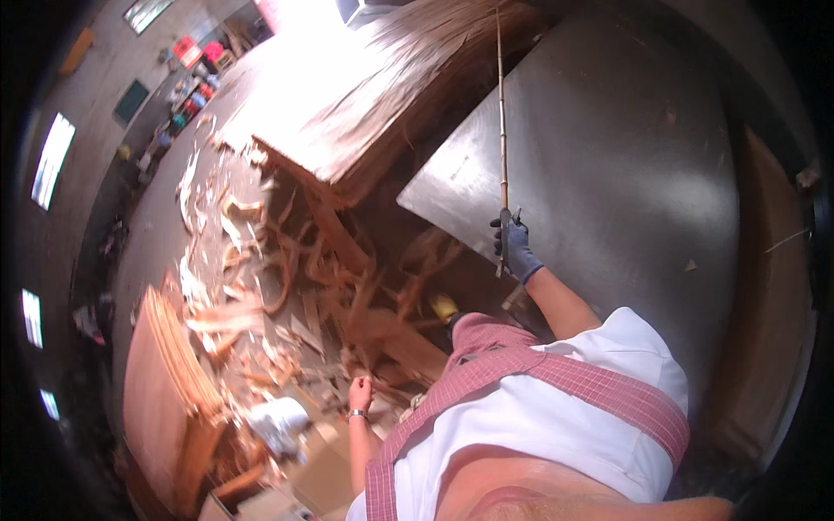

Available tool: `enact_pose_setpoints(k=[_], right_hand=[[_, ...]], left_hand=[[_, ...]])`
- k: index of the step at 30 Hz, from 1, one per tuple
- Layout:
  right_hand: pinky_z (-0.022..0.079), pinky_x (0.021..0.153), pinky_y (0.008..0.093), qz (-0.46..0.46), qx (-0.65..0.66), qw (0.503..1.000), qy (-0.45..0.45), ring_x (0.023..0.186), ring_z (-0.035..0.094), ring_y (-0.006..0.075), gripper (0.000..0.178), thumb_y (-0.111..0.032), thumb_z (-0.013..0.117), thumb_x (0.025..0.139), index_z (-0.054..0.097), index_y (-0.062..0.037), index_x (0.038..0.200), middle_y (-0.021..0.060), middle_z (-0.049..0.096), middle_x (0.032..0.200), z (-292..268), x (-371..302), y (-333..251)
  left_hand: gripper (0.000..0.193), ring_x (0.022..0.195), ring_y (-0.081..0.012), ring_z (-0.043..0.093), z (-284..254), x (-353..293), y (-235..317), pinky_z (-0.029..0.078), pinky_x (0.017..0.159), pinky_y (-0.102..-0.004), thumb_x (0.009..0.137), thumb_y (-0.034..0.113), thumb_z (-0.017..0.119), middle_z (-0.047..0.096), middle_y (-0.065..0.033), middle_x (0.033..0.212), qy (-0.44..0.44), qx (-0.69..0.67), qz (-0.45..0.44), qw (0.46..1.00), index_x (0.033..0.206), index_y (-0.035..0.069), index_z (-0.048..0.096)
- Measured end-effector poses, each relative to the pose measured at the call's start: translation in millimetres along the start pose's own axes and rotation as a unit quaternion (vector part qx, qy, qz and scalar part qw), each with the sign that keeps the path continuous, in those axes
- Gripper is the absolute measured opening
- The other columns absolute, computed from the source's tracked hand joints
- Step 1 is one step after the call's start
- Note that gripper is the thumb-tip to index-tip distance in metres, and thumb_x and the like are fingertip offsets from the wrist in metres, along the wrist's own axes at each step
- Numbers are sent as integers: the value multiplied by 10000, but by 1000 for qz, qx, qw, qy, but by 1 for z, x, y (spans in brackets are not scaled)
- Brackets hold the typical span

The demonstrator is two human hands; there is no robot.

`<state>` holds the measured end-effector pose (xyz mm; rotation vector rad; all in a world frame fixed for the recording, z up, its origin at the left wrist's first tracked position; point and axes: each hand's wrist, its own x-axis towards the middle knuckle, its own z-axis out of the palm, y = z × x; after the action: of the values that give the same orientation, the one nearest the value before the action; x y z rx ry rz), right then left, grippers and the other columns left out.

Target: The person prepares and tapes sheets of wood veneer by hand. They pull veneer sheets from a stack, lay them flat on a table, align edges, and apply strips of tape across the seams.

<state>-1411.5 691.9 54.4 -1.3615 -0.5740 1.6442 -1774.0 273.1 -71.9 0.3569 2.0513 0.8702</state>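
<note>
My right hand (516, 247), in a grey-blue glove with dark fingers, grips the lower end of a long, thin bamboo stick (503, 130). The stick points away from me, along the near left part of a smooth grey metal tabletop (599, 148). Its far end reaches toward a thick stack of thin wood veneer sheets (347, 87) left of the tabletop. Bare, with a band at the wrist, my left hand (360, 394) hangs low on the left, fingers curled and nothing visible in them. Below it lie wood scraps and a cardboard box (323, 469).
Curled veneer strips (252, 260) litter the floor between the stack and me. At the left stands another pile of veneer sheets (165, 391), near a white bag-like item (280, 425). A brown board-like surface (764, 286) runs along the right. My yellow-toed shoe (444, 306) shows among the scraps.
</note>
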Motion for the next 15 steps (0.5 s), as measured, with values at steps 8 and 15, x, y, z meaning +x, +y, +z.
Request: enact_pose_setpoints(k=[8, 15], right_hand=[[353, 358, 286, -2, 53, 998, 32, 373, 423, 114, 432, -531, 553, 927, 599, -110, 845, -27, 466, 532, 271, 184, 18], [383, 354, 329, 30, -66, 980, 185, 379, 479, 148, 397, -512, 576, 904, 584, -157, 726, -10, 510, 525, 434, 299, 45]], left_hand=[[196, 588, -92, 539, -119, 314, 200, 429, 475, -228, 975, 249, 560, 585, -13, 779, -49, -40, 122, 991, 1069, 76, 563], [356, 854, -254, 678, -209, 453, 206, 519, 782, -364, 891, 344, 618, 706, -164, 918, -120, 337, 124, 925, 1035, 22, 666]])
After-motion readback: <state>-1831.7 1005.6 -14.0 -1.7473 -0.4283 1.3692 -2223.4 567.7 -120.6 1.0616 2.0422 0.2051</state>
